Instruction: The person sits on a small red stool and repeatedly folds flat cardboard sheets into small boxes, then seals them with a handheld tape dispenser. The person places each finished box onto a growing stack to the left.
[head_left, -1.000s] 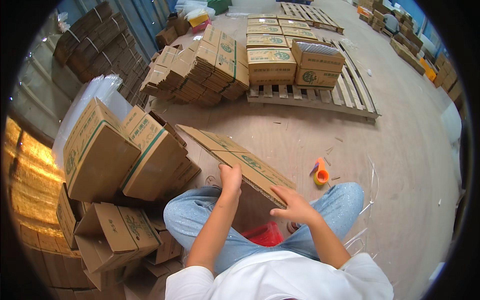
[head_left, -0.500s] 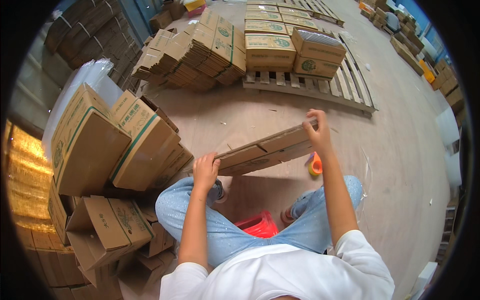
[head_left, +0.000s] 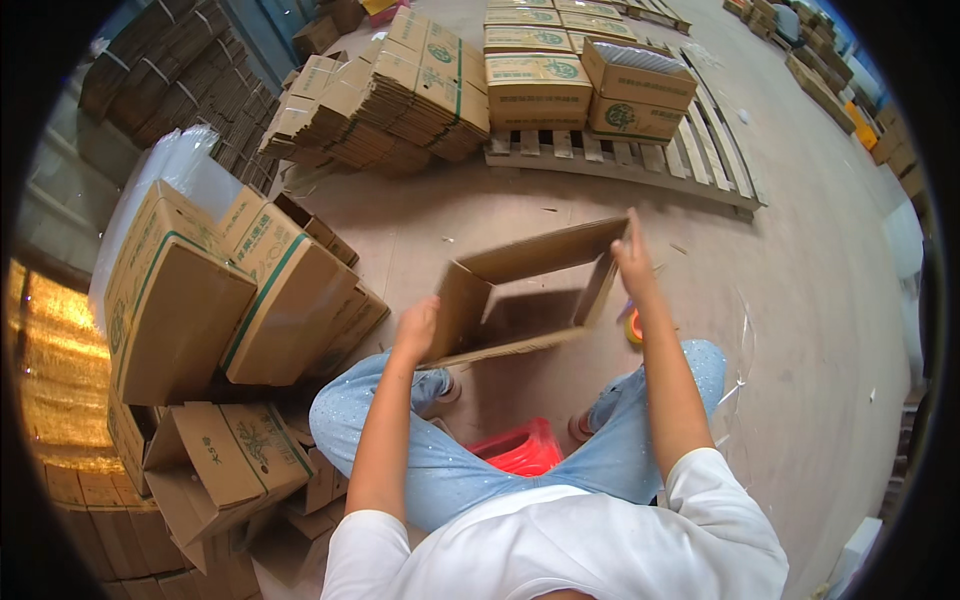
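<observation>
An opened-out cardboard box (head_left: 545,250) is held in front of my knees, its four walls forming a slanted frame with the floor showing through. My left hand (head_left: 416,328) grips the left wall near its near corner. At the opposite end, my right hand (head_left: 634,264) holds the right wall by its upper corner, fingers along the outside. An orange and yellow roll of tape or tape dispenser (head_left: 634,328) lies on the floor beside my right forearm, partly hidden by it.
Formed boxes (head_left: 285,300) are piled at my left, with another open box (head_left: 235,462) below them. Flat cartons (head_left: 425,85) stand stacked ahead, beside a wooden pallet (head_left: 640,178) carrying packed boxes (head_left: 538,92). A red plastic stool or basket (head_left: 525,450) sits between my legs.
The cardboard was folded flat between my hands; now it is spread into an open four-sided frame. My left hand has shifted slightly right and nearer the top, still holding its end.
</observation>
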